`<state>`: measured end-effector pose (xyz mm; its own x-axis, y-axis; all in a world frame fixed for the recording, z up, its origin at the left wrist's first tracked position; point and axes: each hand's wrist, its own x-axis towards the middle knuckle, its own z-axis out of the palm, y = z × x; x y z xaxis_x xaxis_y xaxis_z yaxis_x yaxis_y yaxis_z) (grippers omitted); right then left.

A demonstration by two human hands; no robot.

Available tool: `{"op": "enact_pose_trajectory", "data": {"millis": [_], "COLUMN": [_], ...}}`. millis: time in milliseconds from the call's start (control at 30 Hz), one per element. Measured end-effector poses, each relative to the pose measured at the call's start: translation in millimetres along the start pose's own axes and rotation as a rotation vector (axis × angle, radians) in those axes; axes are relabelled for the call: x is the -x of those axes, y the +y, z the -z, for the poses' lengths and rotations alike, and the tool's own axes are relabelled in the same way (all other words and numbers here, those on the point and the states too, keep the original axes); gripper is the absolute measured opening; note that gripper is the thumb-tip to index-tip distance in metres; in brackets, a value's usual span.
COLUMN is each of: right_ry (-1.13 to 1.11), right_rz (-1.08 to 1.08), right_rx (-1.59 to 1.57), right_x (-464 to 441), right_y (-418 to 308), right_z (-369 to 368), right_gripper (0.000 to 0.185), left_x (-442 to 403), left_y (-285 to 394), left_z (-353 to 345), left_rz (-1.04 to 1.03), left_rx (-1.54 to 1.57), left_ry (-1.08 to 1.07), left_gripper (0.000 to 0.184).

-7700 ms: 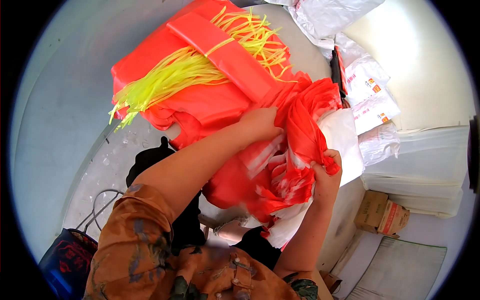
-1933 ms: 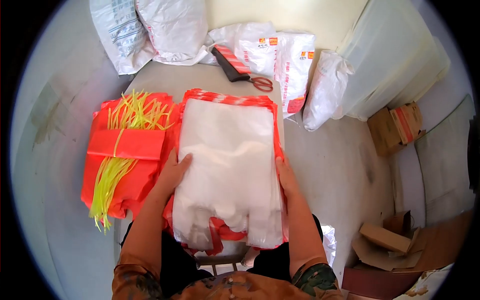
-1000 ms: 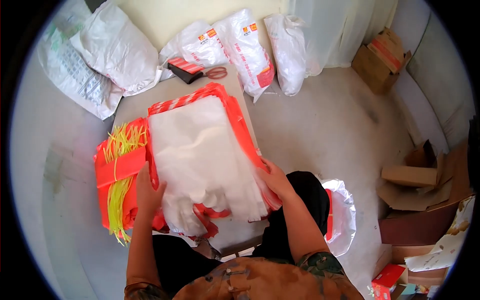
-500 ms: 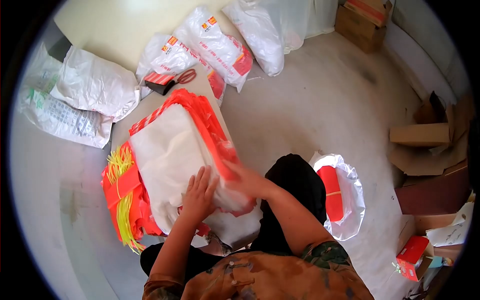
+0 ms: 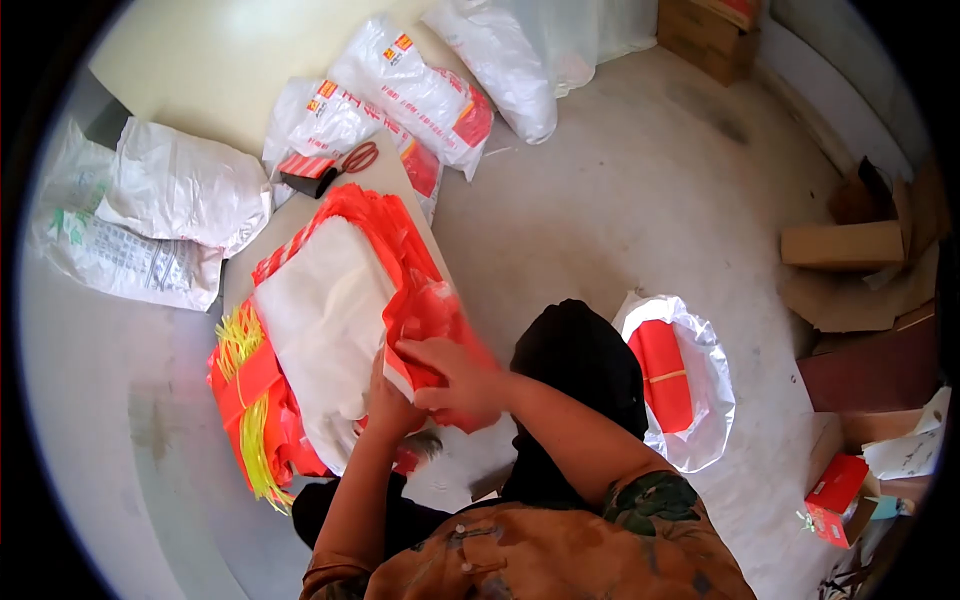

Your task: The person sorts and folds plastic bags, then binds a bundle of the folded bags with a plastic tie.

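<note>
A thick stack of thin red-and-white sheets [image 5: 325, 285] lies before me, mostly white side up, its red far and right edges ruffled. Near its front right corner, my right hand [image 5: 460, 378] grips the red layer, with thumb and fingers apart around a turned-up fold. Close beside it, my left hand [image 5: 393, 402] stands on edge against the fold, its fingers together on the white side; its thumb is hidden. To the left of the stack lies a red bundle [image 5: 250, 375] with yellow ties [image 5: 255, 440] across it.
Scissors [image 5: 360, 157] and a black tape dispenser [image 5: 308, 178] sit beyond the stack. Filled white sacks [image 5: 415, 95] stand behind, more at left [image 5: 185, 185]. Right of my knee, an open clear bag [image 5: 708, 385] holds a banded red bundle [image 5: 660, 375]. Cardboard boxes [image 5: 840, 245] line the right side.
My left hand has gone from lying flat on the white top to standing on edge. My right hand has closed on the red edge, which is now folded up and over to the left.
</note>
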<state>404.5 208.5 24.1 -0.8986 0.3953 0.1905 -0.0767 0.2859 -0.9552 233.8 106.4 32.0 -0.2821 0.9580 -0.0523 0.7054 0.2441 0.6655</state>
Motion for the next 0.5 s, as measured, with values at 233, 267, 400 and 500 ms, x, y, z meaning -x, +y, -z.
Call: {"op": "enact_pose_trajectory", "data": {"millis": [233, 267, 400, 500], "right_ry": [0.07, 0.074, 0.112, 0.097], "right_rz": [-0.11, -0.114, -0.117, -0.165], "right_rx": [-0.16, -0.149, -0.169, -0.305], "right_x": [-6, -4, -4, -9], "right_y": [-1, -5, 0, -12], "right_z": [2, 0, -14, -10], "right_gripper": [0.076, 0.075, 0.076, 0.079], "left_x": [34, 39, 39, 28], "left_y": [-43, -54, -56, -55], "left_z": [-22, -28, -32, -40], "left_rz": [-0.317, -0.384, -0.403, -0.484], "left_rx": [-0.355, -0.418, -0.544, -0.474], "left_ry": [0.292, 0.31, 0.261, 0.396], "left_gripper": [0.113, 0.111, 0.096, 0.091]}}
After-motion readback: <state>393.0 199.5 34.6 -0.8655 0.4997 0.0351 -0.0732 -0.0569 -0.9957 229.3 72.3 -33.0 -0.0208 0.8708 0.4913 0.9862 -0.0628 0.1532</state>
